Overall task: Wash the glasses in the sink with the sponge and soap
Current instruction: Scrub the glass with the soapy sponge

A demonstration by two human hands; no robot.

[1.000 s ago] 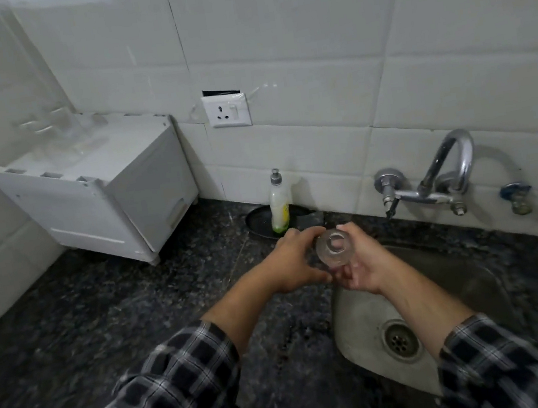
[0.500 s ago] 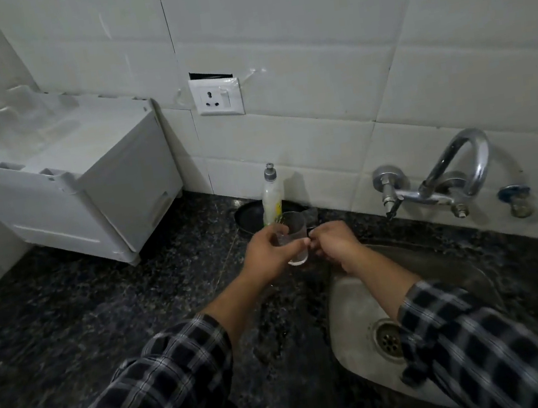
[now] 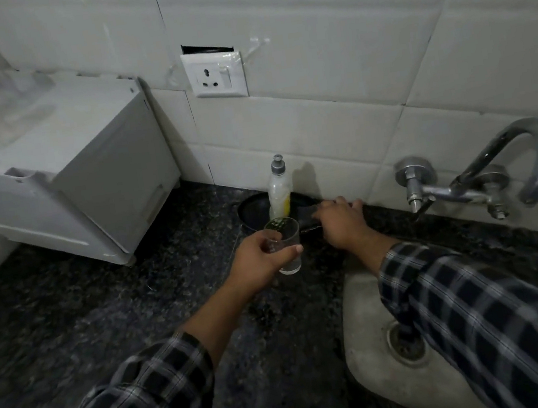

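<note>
My left hand [image 3: 258, 262] grips a small clear glass [image 3: 286, 249] and holds it upright over the dark counter, just left of the sink [image 3: 362, 315]. My right hand [image 3: 343, 224] lies palm down on the black dish [image 3: 251, 211] by the wall. Its fingers rest over a dark sponge [image 3: 309, 215], and I cannot see whether they hold it. A soap bottle [image 3: 279, 192] with yellow liquid and a grey cap stands on the dish, just behind the glass.
A chrome tap [image 3: 531, 160] juts from the tiled wall above the sink's far right. The drain [image 3: 406, 345] sits in the sink floor, partly under my right sleeve. A white appliance [image 3: 82, 167] fills the counter's back left. A wall socket [image 3: 215, 76] is above the bottle.
My right hand has let go of the glass and moved back to the dish and sponge. The left hand now holds the glass alone, turned upright and shifted left of the sink.
</note>
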